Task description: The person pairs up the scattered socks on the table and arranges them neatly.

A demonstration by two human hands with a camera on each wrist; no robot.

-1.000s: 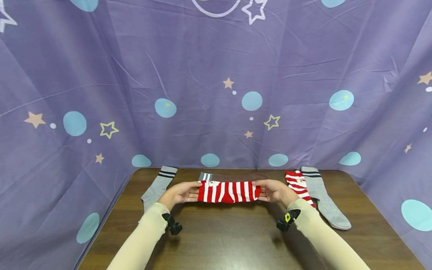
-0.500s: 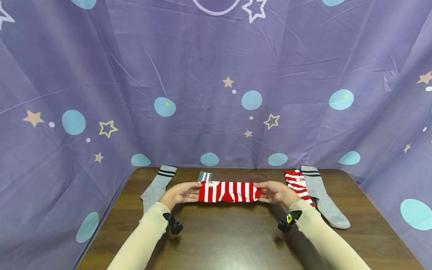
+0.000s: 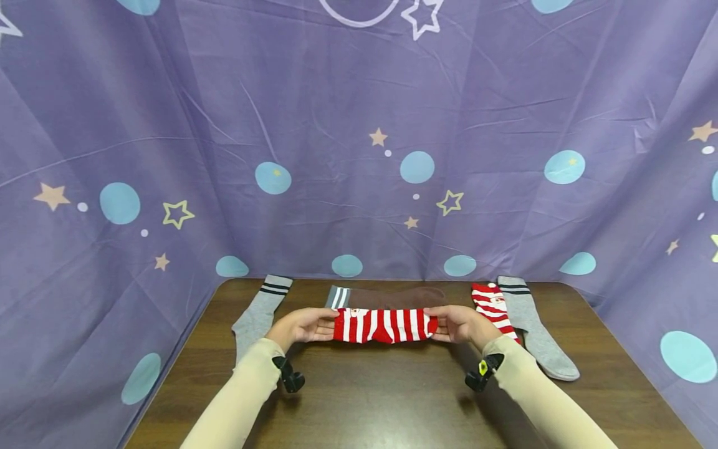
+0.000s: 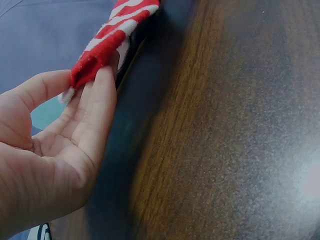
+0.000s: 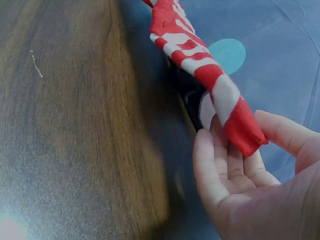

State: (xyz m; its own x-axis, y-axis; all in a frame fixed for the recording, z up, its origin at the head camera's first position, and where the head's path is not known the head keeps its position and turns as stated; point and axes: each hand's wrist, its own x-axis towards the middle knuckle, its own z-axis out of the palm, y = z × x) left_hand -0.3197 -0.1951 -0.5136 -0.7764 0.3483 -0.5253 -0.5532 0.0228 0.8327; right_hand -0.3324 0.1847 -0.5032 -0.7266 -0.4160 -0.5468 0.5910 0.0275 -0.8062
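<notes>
A red-and-white striped sock (image 3: 386, 326) is stretched sideways between both hands, overlapping a brown sock (image 3: 392, 299) in the head view. My left hand (image 3: 305, 325) pinches its cuff end, near a small face design. In the left wrist view the thumb and fingers of that hand (image 4: 65, 142) hold the red cuff, where a white pompom hangs. At the opposite end, my right hand (image 3: 460, 324) grips the red toe. The right wrist view has the thumb above the toe and fingers of the hand (image 5: 245, 192) beneath it.
The brown sock lies across the table's back, its grey cuff striped white. A grey sock (image 3: 258, 318) with dark stripes lies at left, partly behind the left arm. Another striped sock (image 3: 493, 308) and a grey sock (image 3: 541, 340) lie at right. A purple curtain (image 3: 336, 125) surrounds the wooden table (image 3: 370, 393).
Both hands have shifted slightly toward the person with the striped sock stretched between them, so more of the brown sock behind it shows. The grips stay the same.
</notes>
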